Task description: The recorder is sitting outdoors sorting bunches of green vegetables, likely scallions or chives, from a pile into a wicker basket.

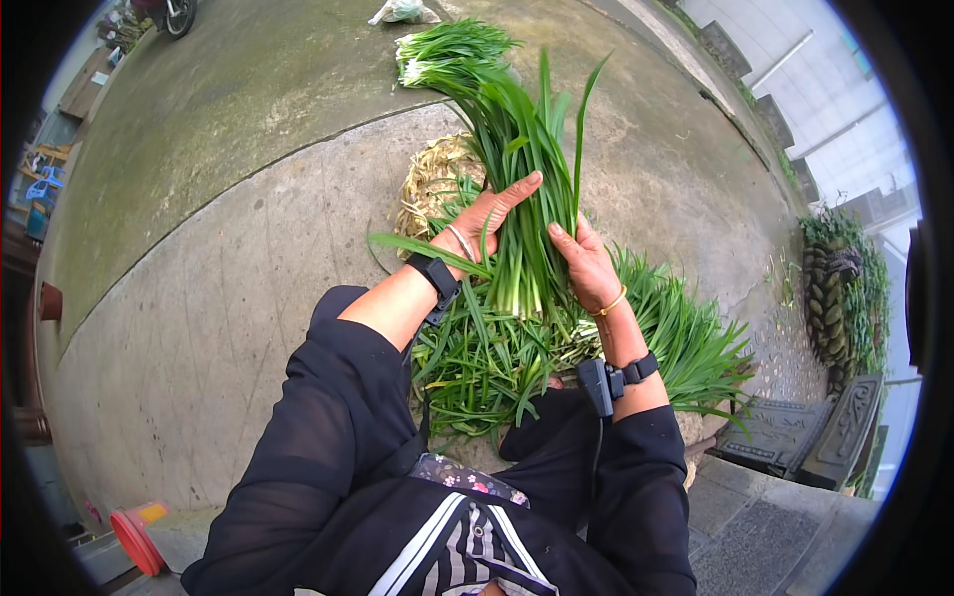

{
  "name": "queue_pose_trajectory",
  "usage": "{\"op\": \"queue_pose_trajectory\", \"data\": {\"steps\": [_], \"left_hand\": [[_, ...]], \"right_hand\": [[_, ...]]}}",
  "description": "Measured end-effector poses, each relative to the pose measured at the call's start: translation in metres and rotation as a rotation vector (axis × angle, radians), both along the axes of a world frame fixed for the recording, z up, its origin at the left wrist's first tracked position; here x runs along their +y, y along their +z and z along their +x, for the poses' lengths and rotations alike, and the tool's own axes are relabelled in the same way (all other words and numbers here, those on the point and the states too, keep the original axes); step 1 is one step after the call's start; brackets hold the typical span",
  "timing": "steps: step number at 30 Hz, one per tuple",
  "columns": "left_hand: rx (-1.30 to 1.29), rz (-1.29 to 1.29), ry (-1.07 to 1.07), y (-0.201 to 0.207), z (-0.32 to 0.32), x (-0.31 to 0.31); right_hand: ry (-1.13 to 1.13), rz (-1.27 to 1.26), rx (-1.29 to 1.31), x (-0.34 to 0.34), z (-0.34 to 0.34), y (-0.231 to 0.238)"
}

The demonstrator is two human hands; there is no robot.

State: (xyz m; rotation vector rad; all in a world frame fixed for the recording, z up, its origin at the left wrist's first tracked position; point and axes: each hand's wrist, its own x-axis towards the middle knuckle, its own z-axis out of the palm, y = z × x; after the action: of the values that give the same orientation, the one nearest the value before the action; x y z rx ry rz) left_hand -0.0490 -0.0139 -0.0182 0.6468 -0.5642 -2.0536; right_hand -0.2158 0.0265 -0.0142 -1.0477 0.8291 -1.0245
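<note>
A thick bunch of garlic chives (527,179), long flat green leaves with pale white ends, is held up between my two hands. My left hand (489,221) closes round the bunch from the left, thumb across the front. On the other side, my right hand (586,260) grips its edge with the thumb in front; its other fingers are partly hidden. The white ends point down toward me and the leaf tips away. Beneath lies a loose heap of green leaves (477,368). To the right of it a pile of chives (676,333) rests on the ground.
Further off, stacked chives (447,52) lie on the concrete (229,238). Dry straw-coloured strands (429,179) sit just beyond my left hand. At the right are a carved dark stone bench (795,432) and a planter with greenery (840,288). A red plastic item (137,541) stands at lower left.
</note>
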Motion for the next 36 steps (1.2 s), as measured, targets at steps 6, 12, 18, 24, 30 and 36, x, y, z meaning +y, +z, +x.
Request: {"op": "queue_pose_trajectory", "data": {"steps": [6, 12, 18, 24, 30, 36], "left_hand": [[0.175, 0.009, -0.100, 0.003, 0.010, 0.001], [0.340, -0.087, -0.220, 0.016, -0.002, 0.010], [0.185, -0.109, -0.172, 0.006, 0.003, 0.007], [0.200, -0.079, -0.114, 0.012, 0.016, -0.004], [0.200, -0.001, 0.066, 0.010, 0.028, -0.014], [0.161, -0.025, 0.171, 0.002, 0.022, -0.019]], "right_hand": [[-0.015, 0.135, -0.007, 0.005, -0.005, 0.019], [0.071, 0.153, 0.076, 0.004, -0.014, 0.017], [0.039, 0.095, 0.127, 0.004, -0.008, 0.015], [-0.246, -0.097, 0.056, -0.001, -0.029, 0.036], [-0.019, -0.858, 0.887, 0.027, -0.005, 0.060], [-0.195, -0.717, 0.973, 0.036, 0.019, 0.039]]}}
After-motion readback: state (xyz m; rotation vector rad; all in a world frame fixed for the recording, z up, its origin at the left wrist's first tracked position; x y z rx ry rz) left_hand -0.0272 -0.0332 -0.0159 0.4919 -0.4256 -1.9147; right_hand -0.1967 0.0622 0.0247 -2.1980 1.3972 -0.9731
